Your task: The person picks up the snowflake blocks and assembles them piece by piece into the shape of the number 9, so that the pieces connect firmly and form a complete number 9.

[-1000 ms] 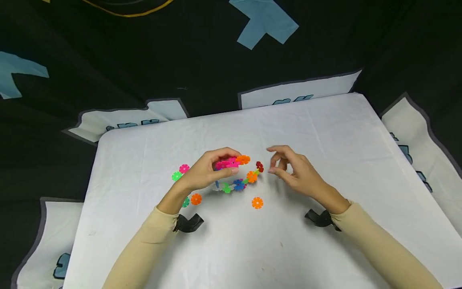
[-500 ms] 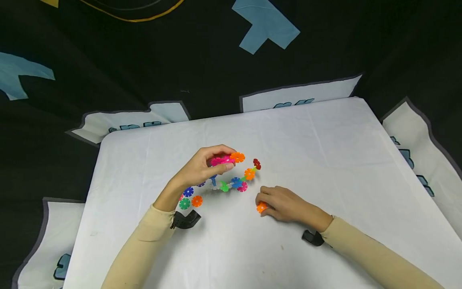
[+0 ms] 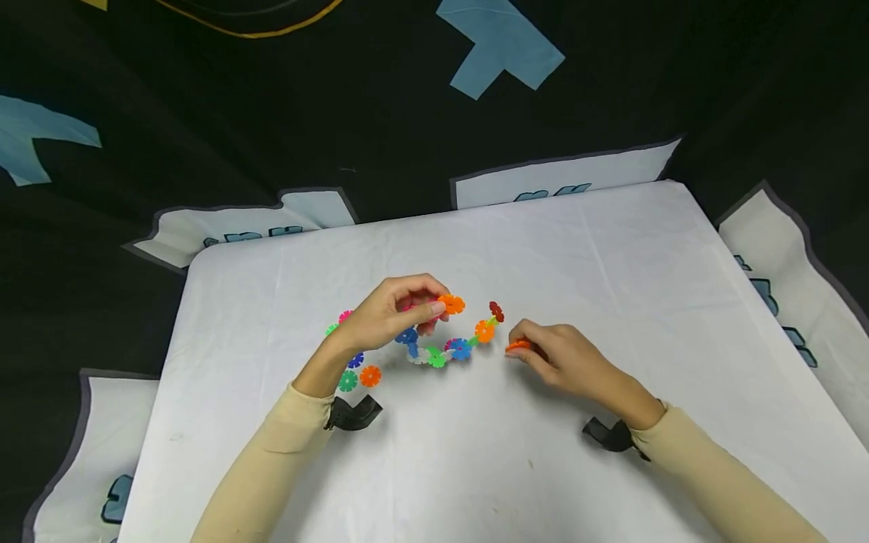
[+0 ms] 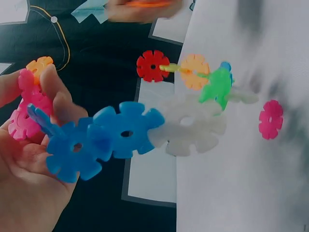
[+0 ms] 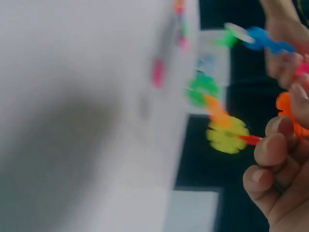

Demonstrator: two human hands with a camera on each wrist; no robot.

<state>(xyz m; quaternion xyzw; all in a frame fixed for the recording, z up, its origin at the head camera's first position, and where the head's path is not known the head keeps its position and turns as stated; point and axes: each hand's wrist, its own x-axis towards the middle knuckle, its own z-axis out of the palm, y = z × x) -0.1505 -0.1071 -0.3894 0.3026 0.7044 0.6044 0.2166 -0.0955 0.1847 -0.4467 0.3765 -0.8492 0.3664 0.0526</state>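
Observation:
My left hand grips a chain of flower-shaped interlocking plastic discs. An orange disc sticks out by its thumb and fingertips, and pink discs lie between the fingers in the left wrist view. From there the chain runs through blue discs, a whitish disc and a green one to a red disc at the far end. My right hand pinches a single orange flower disc above the table, to the right of the chain.
Loose flower discs, among them an orange one and a green one, lie on the white-covered table by the left forearm. A loose pink disc lies under the chain. Dark curtain hangs beyond the table's far edge.
My right hand went down to the loose orange disc near the table's middle, picked it up and lifted it toward the chain. My left hand keeps its grip, with the chain shifted slightly right.

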